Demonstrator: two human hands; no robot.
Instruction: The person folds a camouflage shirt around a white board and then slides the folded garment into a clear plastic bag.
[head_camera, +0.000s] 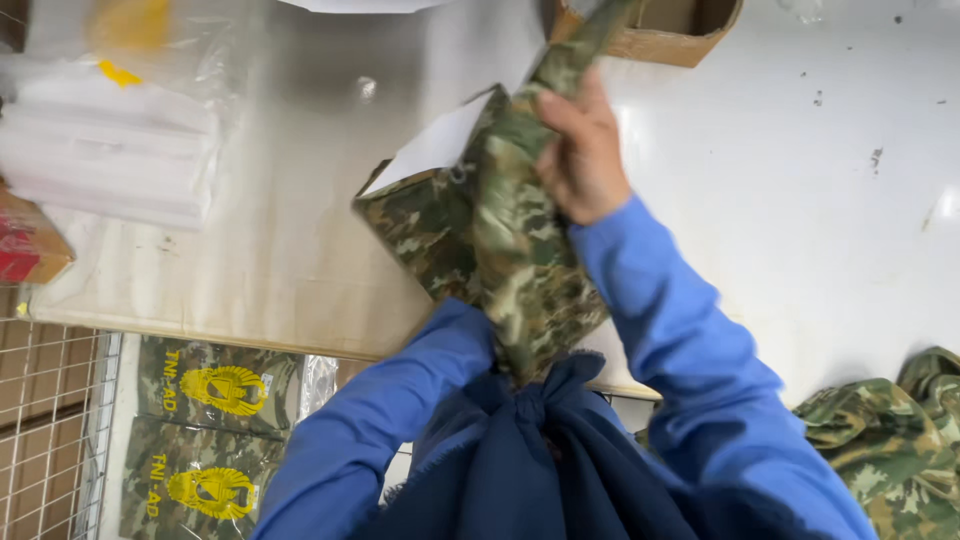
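The camouflage cloth (505, 230) is a soft woven fabric in mottled green, brown and tan, bunched into a long crumpled twist that runs from the cardboard box down to the person's chest. A stiff white sheet (435, 145) shows inside its fold at the left, giving that part a flat, squared corner. The right hand (582, 150) wraps the upper part of the twist, its fingers (560, 110) closed around the cloth, so the fabric passes through the grip and hangs below it. The left hand is hidden behind the cloth and the dark blue knotted fabric (540, 450) at the chest; whether its fingers are open or closed cannot be told. Both sleeves (680, 330) are smooth bright blue.

Under the fingers lies a pale, glossy table (800, 220) with small dark specks and a worn wooden edge. Beyond the fingertips stands an open brown cardboard box (660, 35). Far to the left of the fingers rest stacked white packets in clear plastic (110, 150). Below the table edge sit flat camouflage packets with yellow emblems (215, 390) beside a wire rack (45, 420). To the right, more camouflage fabric (890, 430) lies heaped
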